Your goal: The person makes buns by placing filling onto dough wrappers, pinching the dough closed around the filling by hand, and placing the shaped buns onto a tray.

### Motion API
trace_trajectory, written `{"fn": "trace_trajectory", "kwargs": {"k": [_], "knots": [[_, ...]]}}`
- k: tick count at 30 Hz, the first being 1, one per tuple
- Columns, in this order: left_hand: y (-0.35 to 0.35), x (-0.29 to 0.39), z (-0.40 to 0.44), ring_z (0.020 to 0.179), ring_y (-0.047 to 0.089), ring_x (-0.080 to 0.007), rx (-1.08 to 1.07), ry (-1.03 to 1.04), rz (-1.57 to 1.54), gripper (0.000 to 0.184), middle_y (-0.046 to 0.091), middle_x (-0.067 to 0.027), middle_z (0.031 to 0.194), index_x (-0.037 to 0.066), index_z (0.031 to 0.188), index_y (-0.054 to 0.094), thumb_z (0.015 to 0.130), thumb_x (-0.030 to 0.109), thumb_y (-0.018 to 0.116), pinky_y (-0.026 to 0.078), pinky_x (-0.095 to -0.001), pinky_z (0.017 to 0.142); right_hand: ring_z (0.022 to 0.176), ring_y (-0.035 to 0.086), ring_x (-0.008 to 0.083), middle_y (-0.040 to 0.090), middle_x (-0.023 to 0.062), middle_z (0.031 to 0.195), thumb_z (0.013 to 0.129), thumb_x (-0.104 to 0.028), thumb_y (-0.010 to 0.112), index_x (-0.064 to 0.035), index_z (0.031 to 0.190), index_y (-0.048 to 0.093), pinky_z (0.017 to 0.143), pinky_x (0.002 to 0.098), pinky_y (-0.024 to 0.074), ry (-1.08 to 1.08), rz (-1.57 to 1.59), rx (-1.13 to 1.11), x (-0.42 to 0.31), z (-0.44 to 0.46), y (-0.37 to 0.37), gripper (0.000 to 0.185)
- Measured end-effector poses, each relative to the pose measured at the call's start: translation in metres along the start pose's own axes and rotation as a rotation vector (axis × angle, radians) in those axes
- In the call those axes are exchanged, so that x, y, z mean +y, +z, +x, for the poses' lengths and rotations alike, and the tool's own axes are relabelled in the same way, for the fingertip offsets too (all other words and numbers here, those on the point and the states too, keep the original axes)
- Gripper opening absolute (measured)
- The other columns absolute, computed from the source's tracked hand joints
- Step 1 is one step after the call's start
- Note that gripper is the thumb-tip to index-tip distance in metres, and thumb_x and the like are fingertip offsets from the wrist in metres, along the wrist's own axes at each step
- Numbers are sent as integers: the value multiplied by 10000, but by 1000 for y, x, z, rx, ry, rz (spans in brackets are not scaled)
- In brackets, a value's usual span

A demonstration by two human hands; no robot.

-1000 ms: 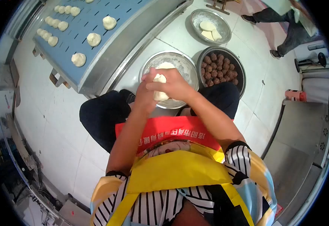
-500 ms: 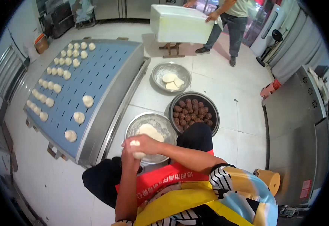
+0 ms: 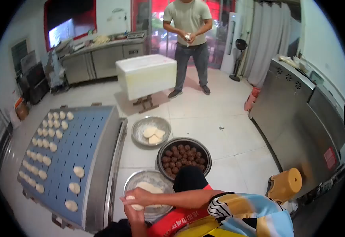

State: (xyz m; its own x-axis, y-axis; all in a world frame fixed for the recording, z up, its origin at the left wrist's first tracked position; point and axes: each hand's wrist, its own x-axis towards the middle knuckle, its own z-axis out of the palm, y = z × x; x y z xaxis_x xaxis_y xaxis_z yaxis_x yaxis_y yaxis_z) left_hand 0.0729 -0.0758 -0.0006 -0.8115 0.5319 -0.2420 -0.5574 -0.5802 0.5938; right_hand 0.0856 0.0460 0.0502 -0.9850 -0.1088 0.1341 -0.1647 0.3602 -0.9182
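Both of my hands close round a lump of pale dough (image 3: 136, 206) over the near metal bowl (image 3: 165, 185). My left hand (image 3: 129, 213) cups it from below and the left, its fingers partly hidden. Across the top lies my right hand (image 3: 142, 197), fingers wrapped on the dough. Flat pale dough (image 3: 150, 187) lies in that bowl. Brown balls (image 3: 184, 156) fill a dark bowl (image 3: 208, 162) beyond it. Farther off, a metal bowl (image 3: 137, 123) holds several flat dough pieces (image 3: 155, 134). Rows of dough balls (image 3: 78, 171) sit on the blue slotted tray (image 3: 67, 158).
A person (image 3: 188, 23) stands behind a white foam box (image 3: 146, 75) on a small stand (image 3: 144, 103). Steel cabinets (image 3: 291, 106) line the right side, near a yellow stool (image 3: 285, 185). A steel counter (image 3: 105, 59) stands at the back left.
The view has tilted up towards the room. Both hands still hold the dough, now lower left in view. The person has let go of the foam box and stands upright, hands together.
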Motion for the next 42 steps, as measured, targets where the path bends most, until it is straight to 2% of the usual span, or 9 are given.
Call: {"fn": "trace_trajectory", "kwargs": {"k": [5,8,14,26,29,33,34,35,42], "knots": [[-34,5,15,1028,590,-288,47,-172,203,370,556,-145,1153,51,1261,474,949,247,508,547,-415,844,663,596,239,622,149,742,846,-440,635,2,853,625,640,350,477,-107,199,-95,9,-5,-5,442],[10,3,-9,996,541,-176,127,75,597,305,556,-89,1128,6,1182,523,880,-35,540,477,-303,853,691,620,217,647,128,762,834,-423,655,7,854,636,636,344,478,-96,15,23,14,-4,0,431],[2,11,-11,1020,544,-197,20,-79,332,291,552,-93,1139,21,1194,507,908,74,506,479,-327,867,708,631,285,624,171,739,827,-443,642,19,776,627,648,380,473,-257,189,88,-4,-14,2,465],[10,2,-12,1067,552,-240,19,-57,293,355,546,-101,1159,49,1219,474,963,292,438,483,-374,897,756,618,191,660,99,811,797,-377,690,-46,959,663,696,344,491,37,29,-67,8,-8,-10,369],[7,0,-14,1079,553,-251,-12,-21,250,385,544,-103,1165,56,1225,466,976,347,421,484,-386,904,815,608,157,664,73,920,792,-339,709,-75,1073,643,717,325,502,-44,107,-119,11,-10,-8,391],[0,-11,-8,1076,538,-223,-94,184,383,444,524,-98,1184,36,1286,430,905,262,454,474,-351,910,876,621,170,663,93,998,817,-333,673,-76,1084,621,742,345,511,-691,-195,39,42,-8,-7,374],[-5,-16,-10,1074,532,-213,-97,238,388,473,517,-96,1190,29,1306,419,880,228,466,470,-339,911,800,644,191,680,97,890,832,-379,643,-73,964,658,694,343,514,-126,370,-24,42,-11,-2,334],[34,1,-17,1148,516,-250,-116,153,231,459,500,-109,1238,69,1311,406,965,371,414,486,-435,923,759,646,193,673,94,796,837,-394,636,-70,913,674,699,343,510,35,100,72,3,-16,-18,334],[43,19,-26,1091,564,-250,39,-141,216,535,524,-117,1206,64,1299,410,977,490,386,517,-447,863,824,649,184,680,105,898,773,-379,723,-56,1052,673,778,323,507,174,267,-152,-32,-20,-36,430]]}}
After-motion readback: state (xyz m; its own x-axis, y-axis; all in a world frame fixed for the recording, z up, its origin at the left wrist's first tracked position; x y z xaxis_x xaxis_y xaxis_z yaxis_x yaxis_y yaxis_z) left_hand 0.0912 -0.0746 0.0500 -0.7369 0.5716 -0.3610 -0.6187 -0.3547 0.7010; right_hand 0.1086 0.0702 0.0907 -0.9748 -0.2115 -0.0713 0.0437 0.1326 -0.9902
